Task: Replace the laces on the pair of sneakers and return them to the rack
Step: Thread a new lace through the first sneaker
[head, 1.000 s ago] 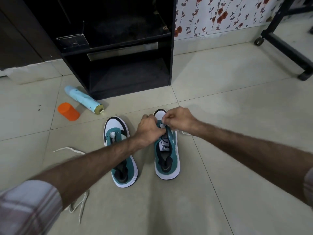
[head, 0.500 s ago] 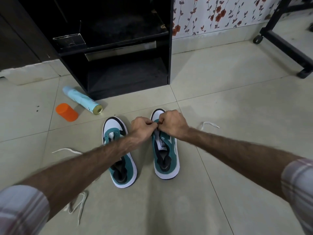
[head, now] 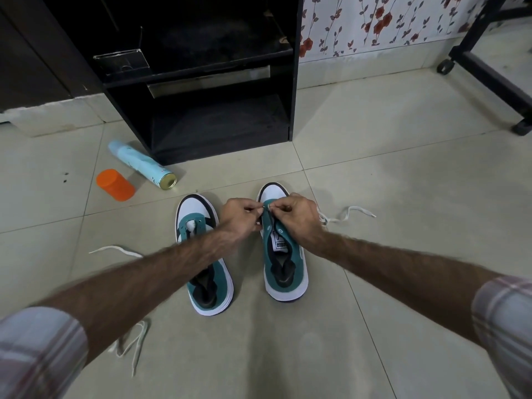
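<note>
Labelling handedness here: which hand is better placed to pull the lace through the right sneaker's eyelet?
Probably right. The right hand pinches the white lace, whose slack trails off on its side. The left hand steadies the right sneaker.

Teal-and-white sneakers (head: pixel 247 254), white laces (head: pixel 348 214), orange cap (head: pixel 115 184), pale blue spray can (head: pixel 141 164), black rack (head: pixel 201 82), red-flowered wallpaper (head: pixel 374 21), plaid sleeves (head: pixel 40 352).
</note>
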